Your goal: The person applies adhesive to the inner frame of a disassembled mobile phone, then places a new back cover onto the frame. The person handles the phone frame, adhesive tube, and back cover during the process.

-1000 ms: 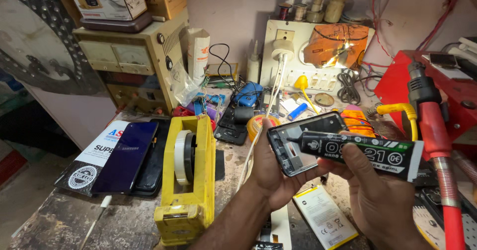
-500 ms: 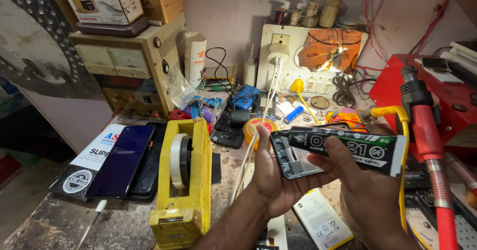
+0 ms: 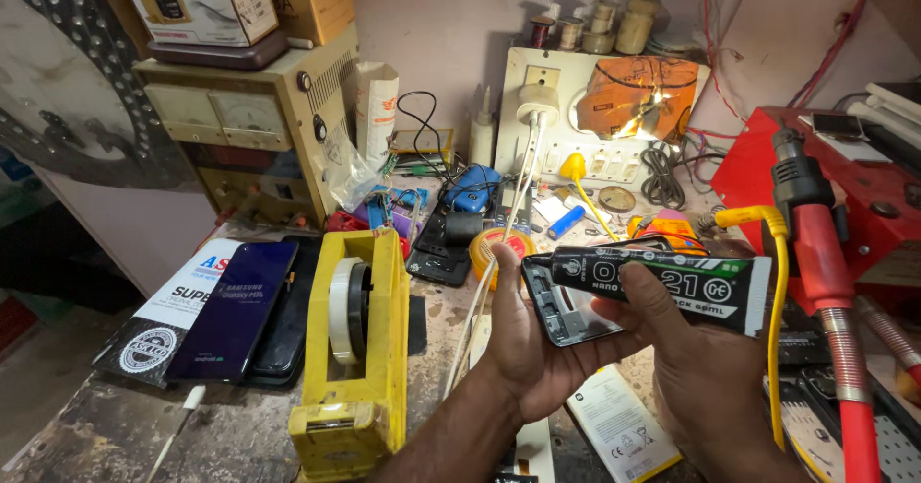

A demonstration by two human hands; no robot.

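Left hand (image 3: 523,349) grips one opened phone (image 3: 576,306), right hand (image 3: 691,358) clamps one black glue tube (image 3: 662,286) over it.

Two hands (image 3: 614,349), one black glue tube (image 3: 662,286), one opened phone (image 3: 576,301), one yellow tape dispenser (image 3: 360,387) (one roll inside).

A black glue tube (image 3: 662,286) with a green-and-white label is held above the desk's front edge; cardboard boxes (image 3: 201,3) are stacked at the back-left corner.
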